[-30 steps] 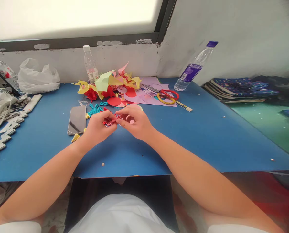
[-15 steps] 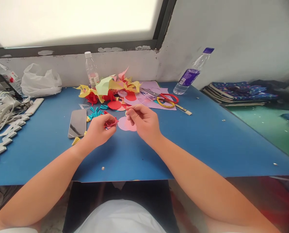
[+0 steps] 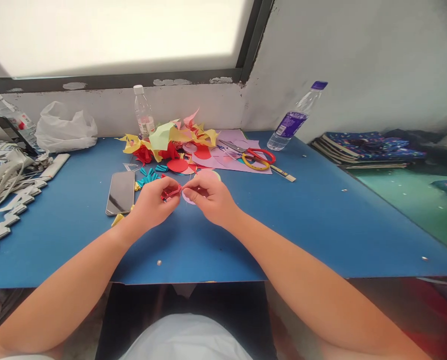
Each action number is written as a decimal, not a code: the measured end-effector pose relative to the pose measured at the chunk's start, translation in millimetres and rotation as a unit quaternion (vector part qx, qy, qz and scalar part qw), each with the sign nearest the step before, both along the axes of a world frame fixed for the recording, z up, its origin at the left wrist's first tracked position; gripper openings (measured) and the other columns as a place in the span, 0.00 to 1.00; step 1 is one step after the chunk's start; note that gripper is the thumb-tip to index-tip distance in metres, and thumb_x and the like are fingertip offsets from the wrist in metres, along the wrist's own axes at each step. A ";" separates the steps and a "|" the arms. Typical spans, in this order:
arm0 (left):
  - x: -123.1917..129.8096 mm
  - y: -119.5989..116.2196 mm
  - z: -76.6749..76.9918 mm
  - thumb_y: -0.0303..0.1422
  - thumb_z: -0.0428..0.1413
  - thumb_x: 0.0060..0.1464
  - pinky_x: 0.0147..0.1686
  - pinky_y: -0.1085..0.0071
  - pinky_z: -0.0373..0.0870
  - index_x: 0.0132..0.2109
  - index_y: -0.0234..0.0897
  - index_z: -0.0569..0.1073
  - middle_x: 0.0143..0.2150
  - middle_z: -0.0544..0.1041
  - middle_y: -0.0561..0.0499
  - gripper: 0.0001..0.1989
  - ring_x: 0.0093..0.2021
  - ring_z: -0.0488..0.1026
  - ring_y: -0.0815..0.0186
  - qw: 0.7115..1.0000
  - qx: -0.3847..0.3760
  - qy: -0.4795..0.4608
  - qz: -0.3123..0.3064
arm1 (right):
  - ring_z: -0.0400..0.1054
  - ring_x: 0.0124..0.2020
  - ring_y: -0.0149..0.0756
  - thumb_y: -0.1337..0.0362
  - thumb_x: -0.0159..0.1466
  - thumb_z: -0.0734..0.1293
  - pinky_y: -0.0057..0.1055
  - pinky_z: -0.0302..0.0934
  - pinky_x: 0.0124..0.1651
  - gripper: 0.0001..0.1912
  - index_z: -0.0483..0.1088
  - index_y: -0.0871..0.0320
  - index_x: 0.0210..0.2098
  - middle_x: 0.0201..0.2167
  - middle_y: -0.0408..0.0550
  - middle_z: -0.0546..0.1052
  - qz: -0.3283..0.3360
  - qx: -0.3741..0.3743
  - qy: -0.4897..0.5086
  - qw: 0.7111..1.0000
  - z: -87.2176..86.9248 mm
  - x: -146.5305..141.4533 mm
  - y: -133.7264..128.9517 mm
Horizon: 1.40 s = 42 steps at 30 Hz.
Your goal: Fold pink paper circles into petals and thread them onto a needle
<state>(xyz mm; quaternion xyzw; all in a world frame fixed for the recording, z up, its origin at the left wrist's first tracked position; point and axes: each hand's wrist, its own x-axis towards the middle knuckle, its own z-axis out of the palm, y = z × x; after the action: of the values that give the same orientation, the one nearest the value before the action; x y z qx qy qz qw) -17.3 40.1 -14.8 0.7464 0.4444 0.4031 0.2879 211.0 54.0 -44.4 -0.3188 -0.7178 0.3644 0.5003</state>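
Note:
My left hand [image 3: 153, 204] is closed around a small folded red paper piece [image 3: 171, 193]. Right against that paper, the fingertips of my right hand [image 3: 213, 201] are pinched together. A very thin line, perhaps thread or a needle, shows beside them, too fine to make out. Under and behind my right hand lie pale round paper cutouts [image 3: 210, 175], partly covered by it. Rolled teal paper pieces [image 3: 147, 176] and a phone [image 3: 120, 193] lie by my left hand. Just beyond the hands is a red paper circle [image 3: 177, 165].
Crumpled yellow and red paper [image 3: 171, 139] is heaped at the back. Red-and-yellow-handled scissors [image 3: 259, 159] rest on lilac sheets [image 3: 242, 137]. Bottles stand near the wall, one with a purple label [image 3: 291, 124]. Folded paper strips [image 3: 15, 207] and a plastic bag [image 3: 66, 129] are at left.
My right hand has come down and left, its fingertips now meeting the red paper in my left hand. The left hand stays nearly in place.

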 end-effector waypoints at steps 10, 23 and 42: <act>2.6 -5.5 7.5 0.41 0.75 0.55 0.35 0.66 0.81 0.47 0.40 0.90 0.45 0.93 0.44 0.14 0.42 0.87 0.56 0.984 -0.144 -0.102 -0.036 | 0.77 0.31 0.42 0.28 0.69 0.86 0.43 0.79 0.34 0.31 0.85 0.49 0.40 0.36 0.49 0.89 0.009 -0.089 0.048 0.995 0.3 -0.7 1.7; 0.1 2.4 0.7 0.37 0.75 0.51 0.48 0.60 0.90 0.44 0.42 0.94 0.47 0.95 0.43 0.12 0.52 0.92 0.49 0.960 -0.204 -0.187 -0.040 | 0.76 0.29 0.37 0.22 0.62 0.87 0.38 0.76 0.36 0.39 0.84 0.51 0.39 0.31 0.45 0.86 0.018 -0.116 0.086 0.989 3.7 3.3 7.2; 7.2 -2.2 8.4 0.45 0.87 0.44 0.45 0.60 0.88 0.41 0.39 0.87 0.41 0.92 0.46 0.25 0.44 0.90 0.55 0.954 -0.211 -0.211 0.007 | 0.74 0.31 0.36 0.26 0.58 0.92 0.37 0.73 0.34 0.39 0.77 0.50 0.37 0.33 0.43 0.81 0.026 -0.108 0.122 0.986 7.1 14.4 14.5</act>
<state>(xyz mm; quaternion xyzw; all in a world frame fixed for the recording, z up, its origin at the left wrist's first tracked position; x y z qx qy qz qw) -10.1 38.0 -6.4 0.5632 0.4540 0.4506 0.5231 225.4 68.5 -37.2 -0.3055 -0.6159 0.4884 0.5374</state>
